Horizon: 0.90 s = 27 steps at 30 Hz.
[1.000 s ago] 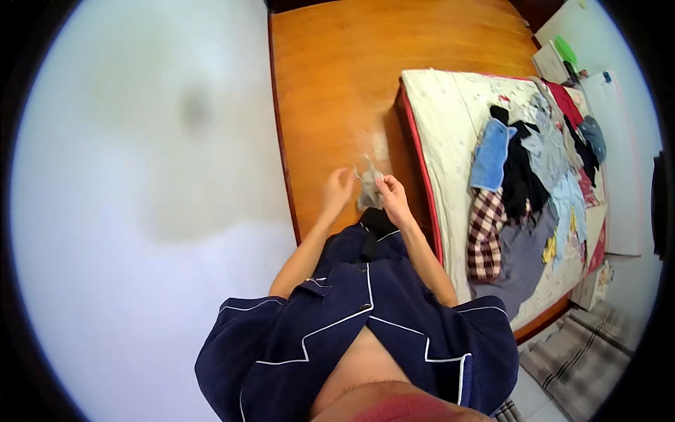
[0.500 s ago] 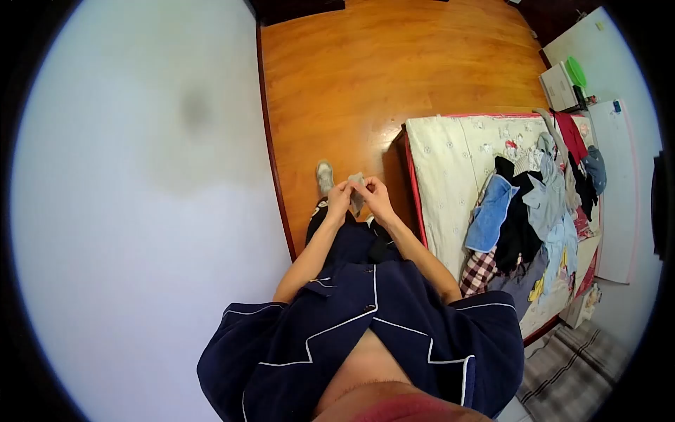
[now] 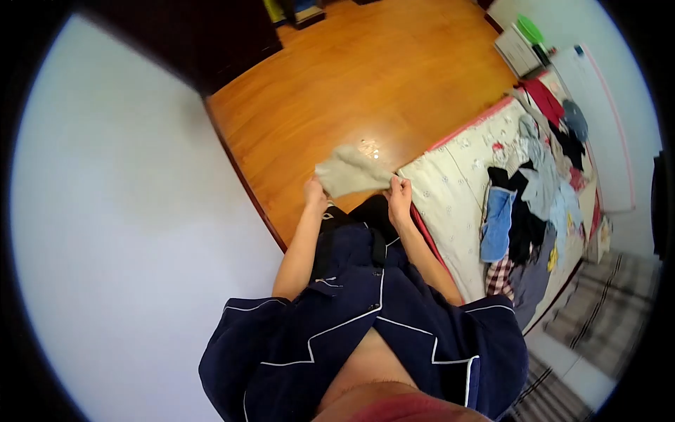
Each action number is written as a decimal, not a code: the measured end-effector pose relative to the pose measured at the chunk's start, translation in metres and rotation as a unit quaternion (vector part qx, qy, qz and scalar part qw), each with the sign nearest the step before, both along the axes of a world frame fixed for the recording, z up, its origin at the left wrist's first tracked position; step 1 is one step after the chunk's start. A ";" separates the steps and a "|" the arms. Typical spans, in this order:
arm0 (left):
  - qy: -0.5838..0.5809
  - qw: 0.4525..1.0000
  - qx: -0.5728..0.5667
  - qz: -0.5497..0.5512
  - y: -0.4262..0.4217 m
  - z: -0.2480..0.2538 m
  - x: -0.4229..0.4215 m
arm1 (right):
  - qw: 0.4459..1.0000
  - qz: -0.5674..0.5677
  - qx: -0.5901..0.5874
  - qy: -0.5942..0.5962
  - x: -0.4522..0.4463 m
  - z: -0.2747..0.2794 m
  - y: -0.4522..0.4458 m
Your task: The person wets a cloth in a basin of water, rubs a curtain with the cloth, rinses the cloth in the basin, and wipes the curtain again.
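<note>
Fingers of the left hand (image 3: 315, 193) and right hand (image 3: 400, 195) clamp opposite ends of the beige cloth (image 3: 353, 173), whose long axis I observe running crosswise between them.

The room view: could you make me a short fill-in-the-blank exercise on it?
The person's ____ hand grips the beige cloth at the end nearer the bed.
The round object on the small cabinet is coloured ____.
The piping on the navy top is ____.

Missing words: right; green; white.
</note>
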<state>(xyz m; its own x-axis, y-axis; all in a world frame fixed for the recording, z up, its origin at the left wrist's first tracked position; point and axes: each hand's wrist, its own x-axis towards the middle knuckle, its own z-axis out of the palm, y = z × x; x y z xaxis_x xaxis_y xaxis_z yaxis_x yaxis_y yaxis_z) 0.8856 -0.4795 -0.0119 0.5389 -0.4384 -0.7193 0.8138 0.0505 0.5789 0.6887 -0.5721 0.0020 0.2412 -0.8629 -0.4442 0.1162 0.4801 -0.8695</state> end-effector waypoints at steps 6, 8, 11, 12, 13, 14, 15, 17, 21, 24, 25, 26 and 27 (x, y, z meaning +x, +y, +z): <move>0.051 0.994 -0.043 -0.083 -0.089 -0.037 0.043 | 0.994 -0.101 0.017 0.038 0.021 -0.019 -0.047; 0.065 0.992 -0.018 -0.107 -0.122 -0.045 0.056 | 0.987 -0.147 0.058 0.004 0.030 -0.031 -0.072; 0.058 0.986 0.017 -0.154 -0.180 -0.063 0.069 | 0.979 -0.186 0.089 -0.005 0.040 -0.035 -0.120; 0.051 0.985 0.019 -0.163 -0.199 -0.054 0.069 | 0.975 -0.197 0.103 -0.013 0.043 -0.031 -0.138; 0.008 0.977 0.049 -0.207 -0.215 -0.042 0.072 | 0.977 -0.187 0.102 0.011 0.045 -0.035 -0.156; -0.035 0.964 0.078 -0.250 -0.233 -0.032 0.075 | 0.975 -0.198 0.104 0.003 0.048 -0.037 -0.175; -0.027 0.964 0.087 -0.251 -0.251 -0.029 0.080 | 0.974 -0.197 0.111 -0.017 0.051 -0.028 -0.193; -0.032 0.959 0.082 -0.269 -0.288 -0.027 0.085 | 0.977 -0.193 0.089 -0.029 0.057 -0.013 -0.232; -0.004 0.960 0.075 -0.271 -0.367 -0.013 0.086 | 0.983 -0.173 0.049 0.030 0.059 -0.012 -0.313; -0.076 0.947 0.095 -0.296 -0.417 -0.009 0.082 | 0.982 -0.181 0.045 0.021 0.061 -0.007 -0.370; -0.113 0.937 0.105 -0.314 -0.433 -0.003 0.081 | 0.979 -0.201 0.028 0.028 0.065 -0.019 -0.385; -0.112 0.935 0.104 -0.319 -0.448 -0.005 0.080 | 0.978 -0.205 0.028 0.030 0.064 -0.024 -0.401; -0.106 0.936 0.101 -0.320 -0.463 -0.007 0.081 | 0.979 -0.197 0.028 0.045 0.066 -0.025 -0.416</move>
